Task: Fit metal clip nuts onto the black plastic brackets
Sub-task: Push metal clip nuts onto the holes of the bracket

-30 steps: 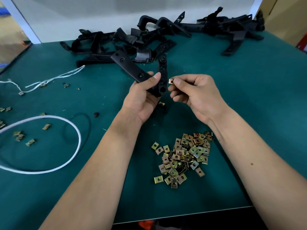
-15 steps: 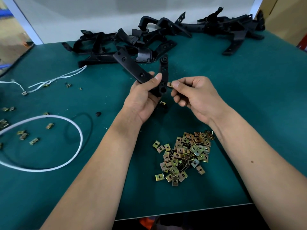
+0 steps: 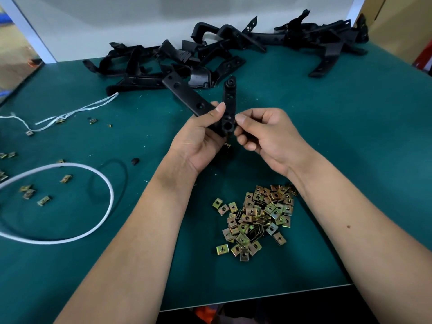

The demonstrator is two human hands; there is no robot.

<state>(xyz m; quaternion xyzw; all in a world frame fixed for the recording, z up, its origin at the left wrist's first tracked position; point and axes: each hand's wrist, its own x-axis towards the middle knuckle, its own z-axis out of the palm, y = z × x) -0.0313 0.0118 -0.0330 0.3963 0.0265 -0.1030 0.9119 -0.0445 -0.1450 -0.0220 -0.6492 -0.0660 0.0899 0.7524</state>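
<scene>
We are in the middle of fitting a clip onto one bracket. Our left hand [image 3: 198, 139] grips the black bracket [image 3: 205, 106] at its bend, fingers curled round it and the thumb laid across the front, so that its two arms stand up in a V above the green counter [image 3: 350, 136]. Our right hand [image 3: 264, 134] is pressed against the right-hand arm near its lower end, thumb and forefinger pinched together just beside the round hole there; the clip nut itself is hidden between the fingertips and the plastic, so we judge that it is being slid on, but we cannot tell how far it has seated. The next move, as we read it, calls for a firm push along the edge of the arm until the clip's hole lines up with the bracket's hole, while the left hand keeps the piece from twisting. Counting what lies about: one bracket in hand; a tangled heap of brackets [image 3: 210, 54] at the far side, too overlapped to count exactly, perhaps a dozen or more; one pile of clip nuts [image 3: 254, 220] close to us, several dozen, with no exact count possible; about ten loose clips [image 3: 43, 200] scattered at the left; one white cord loop [image 3: 102, 178] and one thinner white string [image 3: 77, 111].
</scene>
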